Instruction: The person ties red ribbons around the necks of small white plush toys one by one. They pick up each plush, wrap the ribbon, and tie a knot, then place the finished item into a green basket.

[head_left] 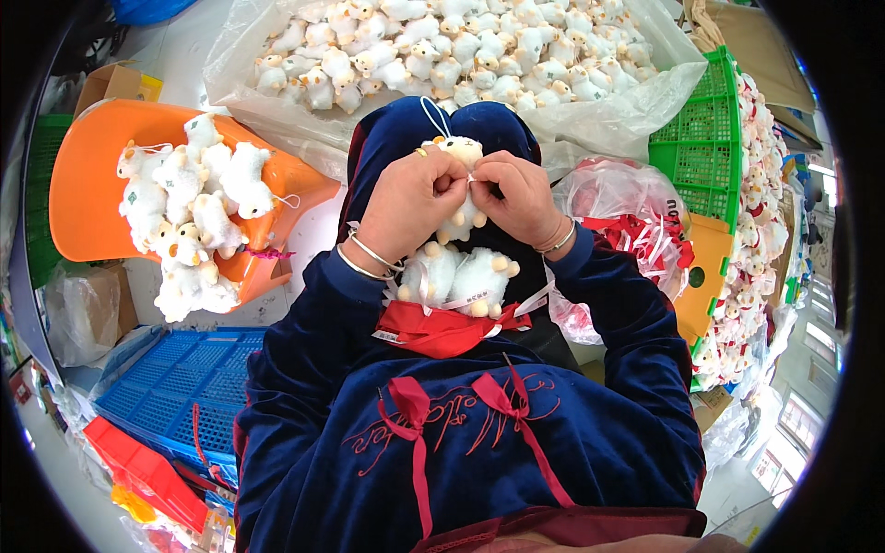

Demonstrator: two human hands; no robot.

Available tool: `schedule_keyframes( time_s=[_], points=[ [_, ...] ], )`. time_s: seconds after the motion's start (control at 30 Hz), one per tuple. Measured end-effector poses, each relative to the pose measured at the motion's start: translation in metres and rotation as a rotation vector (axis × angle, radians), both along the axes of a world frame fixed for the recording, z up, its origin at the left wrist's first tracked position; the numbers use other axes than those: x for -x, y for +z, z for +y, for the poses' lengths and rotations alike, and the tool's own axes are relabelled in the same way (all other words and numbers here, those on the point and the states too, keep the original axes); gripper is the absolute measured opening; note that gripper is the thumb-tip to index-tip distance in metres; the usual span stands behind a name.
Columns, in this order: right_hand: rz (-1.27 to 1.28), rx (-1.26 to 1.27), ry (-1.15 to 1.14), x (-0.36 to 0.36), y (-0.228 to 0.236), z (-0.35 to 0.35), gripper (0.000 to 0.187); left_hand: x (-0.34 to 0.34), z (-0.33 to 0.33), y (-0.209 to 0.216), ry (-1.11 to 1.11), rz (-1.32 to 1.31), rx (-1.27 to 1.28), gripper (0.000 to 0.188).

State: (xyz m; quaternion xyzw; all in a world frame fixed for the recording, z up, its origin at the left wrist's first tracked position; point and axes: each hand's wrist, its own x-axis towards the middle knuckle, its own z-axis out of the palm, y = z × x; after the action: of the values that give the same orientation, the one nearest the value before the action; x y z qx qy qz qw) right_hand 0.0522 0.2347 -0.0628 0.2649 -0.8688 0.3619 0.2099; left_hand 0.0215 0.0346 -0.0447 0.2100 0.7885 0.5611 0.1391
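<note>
A small white plush sheep stands upright over my lap, a white hanging loop rising from its head. My left hand is closed in a pinch at the toy's neck. Opposite it, my right hand also pinches there, and a bit of thin white ribbon shows between the fingertips. The fingers cover much of the toy's body. Just below, more white plush with cream feet rests on my lap, next to red cloth pieces with white ribbons.
Several plush sheep sit on an orange chair at left. Beyond my knees, a plastic-lined heap of plush sheep spreads out. To the right are a bag of red ribboned pieces and a green crate. A blue crate stands lower left.
</note>
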Motion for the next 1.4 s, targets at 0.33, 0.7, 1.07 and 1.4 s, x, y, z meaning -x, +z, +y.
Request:
schedule_keyframes(
  time_s=[0.33, 0.7, 1.07, 1.4],
  points=[
    [-0.067, -0.022, -0.067, -0.004, 0.000, -0.004, 0.024, -0.005, 0.005, -0.012, 0.023, 0.120, -0.044, 0.013],
    [-0.032, 0.020, 0.039, -0.001, -0.006, 0.005, 0.024, 0.003, -0.008, 0.003, -0.024, 0.037, 0.006, 0.010],
    [-0.058, 0.016, 0.034, -0.001, -0.005, 0.005, 0.023, 0.018, -0.014, -0.003, -0.178, 0.341, 0.090, 0.013],
    [-0.067, 0.035, 0.020, -0.001, -0.004, 0.004, 0.021, 0.016, -0.013, 0.000, -0.155, 0.223, 0.073, 0.008]
  ],
)
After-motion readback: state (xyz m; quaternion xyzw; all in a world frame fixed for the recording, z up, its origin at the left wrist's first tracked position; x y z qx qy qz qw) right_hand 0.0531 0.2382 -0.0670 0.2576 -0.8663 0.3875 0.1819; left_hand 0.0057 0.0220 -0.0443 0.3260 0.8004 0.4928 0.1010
